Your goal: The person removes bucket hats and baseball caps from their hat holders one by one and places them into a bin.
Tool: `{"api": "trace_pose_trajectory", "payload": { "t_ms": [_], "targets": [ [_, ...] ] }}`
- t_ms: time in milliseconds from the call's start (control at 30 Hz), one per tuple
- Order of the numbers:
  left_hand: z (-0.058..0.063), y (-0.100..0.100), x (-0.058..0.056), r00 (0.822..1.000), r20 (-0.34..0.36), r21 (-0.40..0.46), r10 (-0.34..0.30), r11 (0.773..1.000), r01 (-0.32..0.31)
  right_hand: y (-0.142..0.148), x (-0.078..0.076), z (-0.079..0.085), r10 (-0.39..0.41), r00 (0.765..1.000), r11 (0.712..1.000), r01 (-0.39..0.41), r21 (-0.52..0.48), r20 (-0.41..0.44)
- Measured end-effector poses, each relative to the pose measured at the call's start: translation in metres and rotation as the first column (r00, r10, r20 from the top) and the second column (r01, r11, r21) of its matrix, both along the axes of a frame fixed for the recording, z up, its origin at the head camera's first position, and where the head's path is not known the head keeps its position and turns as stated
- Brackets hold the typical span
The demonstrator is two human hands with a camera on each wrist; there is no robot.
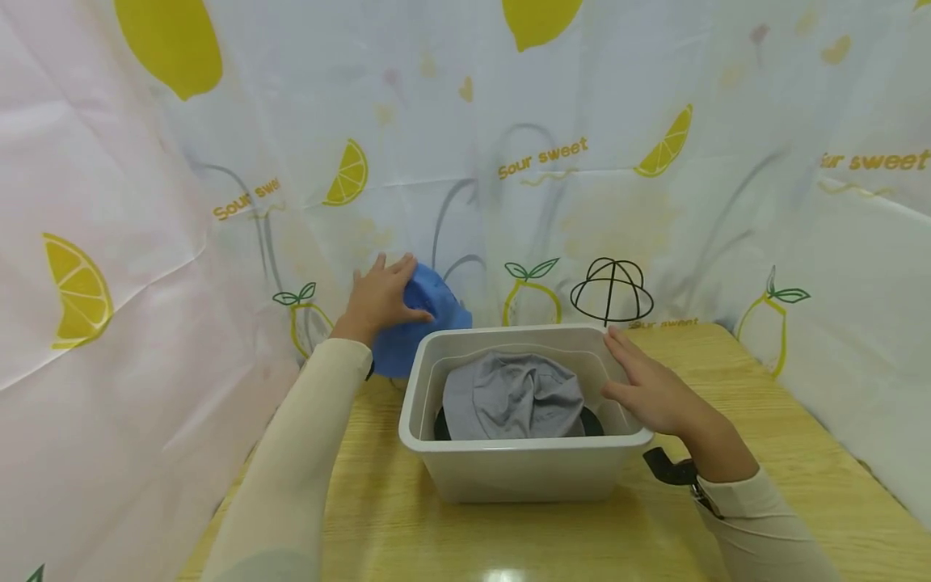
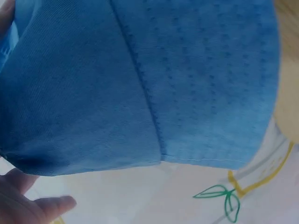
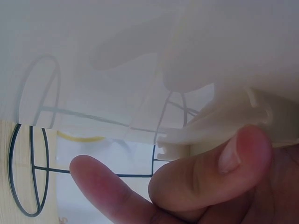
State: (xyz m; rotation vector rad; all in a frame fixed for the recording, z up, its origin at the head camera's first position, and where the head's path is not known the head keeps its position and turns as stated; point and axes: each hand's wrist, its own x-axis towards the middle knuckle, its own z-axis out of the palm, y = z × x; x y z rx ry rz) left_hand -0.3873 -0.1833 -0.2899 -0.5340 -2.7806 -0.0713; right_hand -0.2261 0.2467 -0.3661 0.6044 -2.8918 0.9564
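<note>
A blue bucket hat (image 1: pixel 414 347) stands tilted beyond the bin's back left corner, close to the printed backdrop. My left hand (image 1: pixel 381 303) is at its crown, fingers spread along the far side and the thumb over the front. Stitched brim and cloth of the hat (image 2: pixel 201 84) fill most of the left wrist view. My right hand (image 1: pixel 650 388) lies at the right rim of a white plastic bin (image 1: pixel 524 473), fingers extended. Inside the bin sits a crumpled grey bucket hat (image 1: pixel 512 396), with a dark brim (image 1: pixel 591 422) showing under it.
A black wire hat stand (image 1: pixel 611 295) rises behind the bin, bearing no hat. The wooden table (image 1: pixel 407 533) extends in front and to the right. A lemon-print backdrop (image 1: pixel 451 121) hangs along the back and sides.
</note>
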Motion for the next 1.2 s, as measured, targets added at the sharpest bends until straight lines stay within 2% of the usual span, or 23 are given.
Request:
{"api": "trace_pose_trajectory", "payload": {
  "t_ms": [100,233,433,733,933,1067,1200],
  "targets": [
    [-0.001,0.003,0.002,0.999,-0.048,-0.071,-0.018,0.997,0.014,0.0,0.0,0.0,0.0,1.0,1.0,0.0,0.002,-0.001],
    [-0.005,0.007,0.001,0.996,-0.078,-0.117,-0.036,0.993,0.027,0.0,0.0,0.0,0.003,1.0,1.0,-0.003,-0.001,0.0],
    [-0.01,0.011,0.001,0.997,-0.067,-0.093,-0.026,0.995,0.02,0.001,0.0,-0.002,0.008,1.0,1.0,-0.008,-0.009,0.002],
    [-0.007,0.015,0.005,0.999,-0.027,-0.087,0.029,0.996,-0.031,0.0,0.0,0.0,0.005,1.0,1.0,-0.005,-0.007,0.004],
    [-0.008,0.013,0.005,0.999,-0.032,-0.078,0.036,0.996,-0.038,0.0,-0.001,-0.001,0.002,1.0,1.0,-0.002,-0.004,0.003],
    [-0.006,0.01,0.005,0.995,-0.095,-0.042,0.017,0.999,-0.021,0.0,-0.001,-0.001,0.003,1.0,1.0,-0.003,-0.006,0.004],
    [0.001,0.007,0.004,0.984,-0.177,0.025,-0.002,1.0,0.007,0.0,-0.002,-0.001,0.006,1.0,1.0,-0.006,-0.013,0.006]
  ]
}}
